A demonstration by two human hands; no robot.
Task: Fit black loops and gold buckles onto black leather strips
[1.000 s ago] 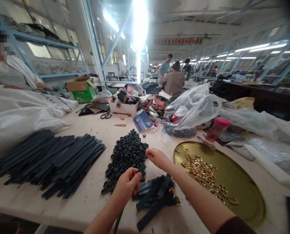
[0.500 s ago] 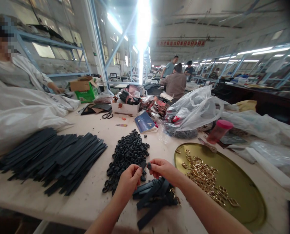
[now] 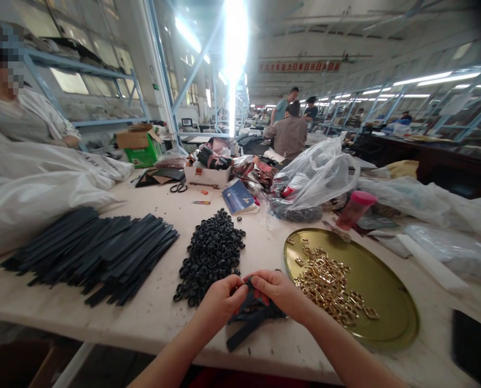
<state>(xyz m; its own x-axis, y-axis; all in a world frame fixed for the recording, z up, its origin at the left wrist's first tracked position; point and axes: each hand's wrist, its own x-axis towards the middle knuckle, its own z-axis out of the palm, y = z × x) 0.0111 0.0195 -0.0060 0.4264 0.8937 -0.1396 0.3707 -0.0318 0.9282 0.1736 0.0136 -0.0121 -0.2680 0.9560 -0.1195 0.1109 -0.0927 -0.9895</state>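
My left hand and my right hand meet above the near part of the table, fingers pinched together. Between the fingertips a bit of dark strap shows; the left fingers grip it. The small black loop in the right fingers is mostly hidden now. Just beneath the hands lie several dark straps, partly covered by them. Left of the hands spreads a heap of small black loops. Gold buckles lie on an oval gold tray to the right.
A large pile of long dark strips lies at left, beside white sacking. Scissors, a blue booklet, a white box, a clear plastic bag and a pink-lidded jar stand farther back. A person is at far left.
My hands have come together, bringing the strap end and the loop to one spot between the fingertips. The view has shifted slightly. At far left, the person's hand has drawn back.
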